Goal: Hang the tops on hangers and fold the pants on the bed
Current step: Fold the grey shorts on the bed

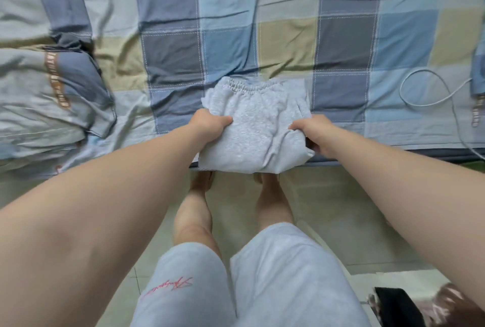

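both hands (258,127) grip folded pants (253,127) | bed (288,37) edge, seemingly

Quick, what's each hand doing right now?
Left hand: grips the left edge of the folded grey pants.
Right hand: grips the pants' right edge.

The left hand (210,123) and right hand (312,131) each grip a side edge of the folded grey pants (256,127), fingers curled into the cloth. Between the two grips the fabric lies fairly flat. Beyond the grips, the elastic waistband (249,86) rests on the checked bed sheet (341,37). On the near side of the grips, the folded end overhangs the bed's edge. A rumpled quilt (60,95) lies well left of the left grip, and a pale looped cable (430,90) lies right of the right grip.
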`<control>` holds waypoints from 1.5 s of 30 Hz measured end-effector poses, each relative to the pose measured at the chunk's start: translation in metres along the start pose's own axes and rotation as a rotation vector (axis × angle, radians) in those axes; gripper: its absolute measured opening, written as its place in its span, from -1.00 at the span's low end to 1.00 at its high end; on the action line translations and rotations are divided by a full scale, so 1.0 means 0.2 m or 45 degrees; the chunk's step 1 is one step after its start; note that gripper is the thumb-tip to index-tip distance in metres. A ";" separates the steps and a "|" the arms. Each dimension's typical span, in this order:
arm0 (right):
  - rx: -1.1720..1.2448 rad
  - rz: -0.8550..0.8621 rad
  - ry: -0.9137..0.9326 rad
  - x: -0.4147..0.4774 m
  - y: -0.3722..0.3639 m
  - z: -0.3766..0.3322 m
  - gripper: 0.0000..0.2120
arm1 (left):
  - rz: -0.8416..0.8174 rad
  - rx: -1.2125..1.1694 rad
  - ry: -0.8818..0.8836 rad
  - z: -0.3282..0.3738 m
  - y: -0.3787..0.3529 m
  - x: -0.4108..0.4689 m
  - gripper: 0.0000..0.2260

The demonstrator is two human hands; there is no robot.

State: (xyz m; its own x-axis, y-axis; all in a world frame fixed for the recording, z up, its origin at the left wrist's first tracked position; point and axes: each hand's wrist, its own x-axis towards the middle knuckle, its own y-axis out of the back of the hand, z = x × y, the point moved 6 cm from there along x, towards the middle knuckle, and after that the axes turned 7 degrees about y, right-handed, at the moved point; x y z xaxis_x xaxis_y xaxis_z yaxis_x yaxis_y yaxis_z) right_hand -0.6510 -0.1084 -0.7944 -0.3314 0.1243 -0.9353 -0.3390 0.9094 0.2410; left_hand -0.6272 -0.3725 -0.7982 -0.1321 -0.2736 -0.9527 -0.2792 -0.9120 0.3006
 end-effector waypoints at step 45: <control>1.716 1.394 0.829 -3.44 -0.21 1.92 -0.82 | -0.957 0.578 -1.507 -0.98 -0.66 -2.77 -0.92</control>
State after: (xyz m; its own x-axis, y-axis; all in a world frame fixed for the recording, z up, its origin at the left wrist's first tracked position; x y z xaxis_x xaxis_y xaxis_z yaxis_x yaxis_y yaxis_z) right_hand -0.0709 -0.0800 -0.2597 -0.2471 0.9459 -0.2101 0.9690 0.2411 -0.0542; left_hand -0.3312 -0.1606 -0.3192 -0.4455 0.8176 -0.3648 -0.8706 -0.4907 -0.0366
